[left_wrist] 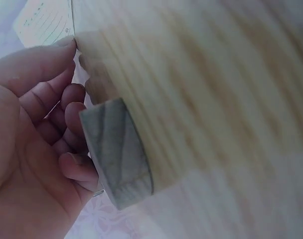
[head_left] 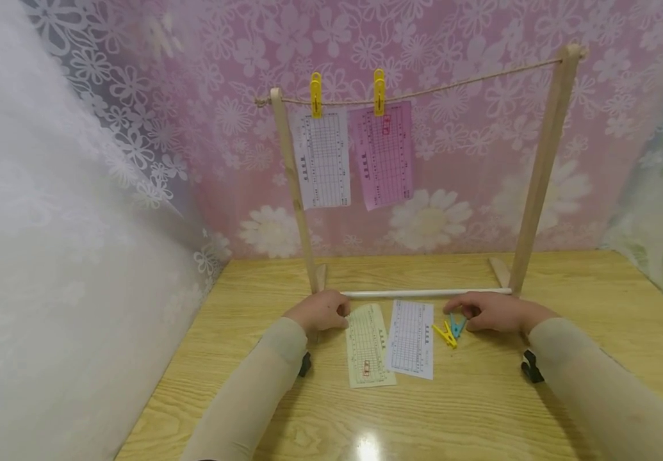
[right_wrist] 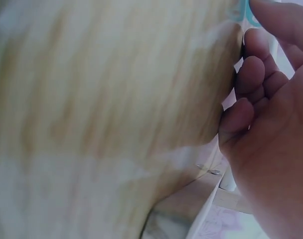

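My left hand (head_left: 321, 311) is at the upper left corner of a pale yellow printed slip (head_left: 368, 349), pinching its edge. In the left wrist view the thumb tip meets the slip (left_wrist: 47, 22), whose corner rises from the table. Overlapping beside it lies a white printed slip (head_left: 410, 339). My right hand (head_left: 498, 312) has thumb and index finger around a blue clothespin (head_left: 457, 326), and a yellow clothespin (head_left: 445, 335) lies against that one. Only a bit of the blue clothespin (right_wrist: 251, 16) shows in the right wrist view, by the thumb.
Behind the hands stands a wooden frame (head_left: 541, 169) with a rope (head_left: 469, 81) across its top. Two yellow clothespins (head_left: 316, 95) hold a white slip (head_left: 324, 160) and a pink slip (head_left: 383, 157) there. A white rod (head_left: 423, 294) joins the posts low over the wooden table (head_left: 452, 416).
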A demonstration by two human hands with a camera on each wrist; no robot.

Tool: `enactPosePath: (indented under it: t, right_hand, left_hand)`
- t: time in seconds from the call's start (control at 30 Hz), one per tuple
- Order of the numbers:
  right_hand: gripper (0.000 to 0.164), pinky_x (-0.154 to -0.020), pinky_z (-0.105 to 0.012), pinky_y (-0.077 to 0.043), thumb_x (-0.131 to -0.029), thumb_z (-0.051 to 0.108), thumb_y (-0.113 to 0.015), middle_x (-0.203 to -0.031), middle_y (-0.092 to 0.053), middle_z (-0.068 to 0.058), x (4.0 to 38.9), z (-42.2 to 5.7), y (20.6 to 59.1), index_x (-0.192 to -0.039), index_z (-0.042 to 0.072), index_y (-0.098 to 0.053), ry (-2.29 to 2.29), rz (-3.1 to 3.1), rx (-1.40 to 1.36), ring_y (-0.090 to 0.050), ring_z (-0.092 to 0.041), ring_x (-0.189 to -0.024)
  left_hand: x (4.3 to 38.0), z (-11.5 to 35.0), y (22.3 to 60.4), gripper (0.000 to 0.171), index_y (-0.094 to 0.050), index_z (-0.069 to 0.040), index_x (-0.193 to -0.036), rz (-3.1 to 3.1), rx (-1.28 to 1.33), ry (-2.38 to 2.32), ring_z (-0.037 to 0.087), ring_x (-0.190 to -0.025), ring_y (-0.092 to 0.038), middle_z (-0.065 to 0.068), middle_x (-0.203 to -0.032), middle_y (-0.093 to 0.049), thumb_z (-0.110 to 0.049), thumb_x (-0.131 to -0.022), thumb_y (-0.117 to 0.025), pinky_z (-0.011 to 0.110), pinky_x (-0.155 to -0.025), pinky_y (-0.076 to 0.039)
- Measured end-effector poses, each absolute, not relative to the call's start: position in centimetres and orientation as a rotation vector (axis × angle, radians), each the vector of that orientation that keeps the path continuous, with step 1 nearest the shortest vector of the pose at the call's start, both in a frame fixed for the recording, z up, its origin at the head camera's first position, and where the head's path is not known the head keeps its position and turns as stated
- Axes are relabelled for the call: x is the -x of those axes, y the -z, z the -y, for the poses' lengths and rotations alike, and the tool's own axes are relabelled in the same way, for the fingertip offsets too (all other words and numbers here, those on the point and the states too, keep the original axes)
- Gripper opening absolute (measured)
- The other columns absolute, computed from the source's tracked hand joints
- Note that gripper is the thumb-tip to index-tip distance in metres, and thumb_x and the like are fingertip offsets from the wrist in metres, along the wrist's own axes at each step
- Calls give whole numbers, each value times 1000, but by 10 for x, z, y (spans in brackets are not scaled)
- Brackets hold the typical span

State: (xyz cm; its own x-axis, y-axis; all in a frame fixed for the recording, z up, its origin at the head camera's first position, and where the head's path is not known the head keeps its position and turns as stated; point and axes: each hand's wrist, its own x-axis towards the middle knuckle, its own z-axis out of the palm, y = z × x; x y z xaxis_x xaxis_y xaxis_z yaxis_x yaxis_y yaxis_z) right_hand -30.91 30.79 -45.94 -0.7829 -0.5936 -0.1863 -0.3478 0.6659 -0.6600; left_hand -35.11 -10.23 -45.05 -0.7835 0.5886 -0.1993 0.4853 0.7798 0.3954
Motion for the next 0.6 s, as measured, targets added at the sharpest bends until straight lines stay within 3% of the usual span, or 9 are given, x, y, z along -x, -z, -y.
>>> enactPosePath:
  t: [0.17, 0.27, 0.43, 0.6]
  right_hand:
    - [37, -71, -34, -37, -96, 9, -65, -93, -50, -4, 310, -307, 459, -133, 18, -63, 832, -2526, 731, -45, -20, -83]
    - [37, -73, -35, -37, -97, 9, -64, -94, -51, -3, 310, -307, 460, -132, 18, -63, 809, -2536, 731, -45, -20, -86]
    - [39, -75, -35, -37, -98, 10, -65, -100, -52, -3, 309, -308, 461, -136, 18, -62, 808, -2525, 736, -45, -21, -90]
    - [38, -76, -35, -37, -98, 11, -65, -102, -52, -3, 309, -309, 461, -135, 20, -63, 820, -2518, 741, -44, -21, -93]
  left_hand:
    - [350, 104, 449, 9, -66, -21, -87, -2637, -822, -504, 13, -67, -53, -6, -81, -61, -18, -96, -67, 32, -65, -44]
    - [349, 104, 449, 4, -69, -24, -95, -2617, -812, -565, 13, -73, -56, -9, -87, -63, -20, -94, -69, 32, -70, -47]
    - [348, 100, 448, 24, -71, -25, -114, -2505, -913, -644, 11, -85, -55, -8, -95, -63, -20, -90, -76, 31, -77, -47]
    - [344, 85, 448, 33, -70, -26, -121, -2366, -1110, -583, 9, -92, -54, -8, -103, -62, -17, -90, -77, 28, -83, -46]
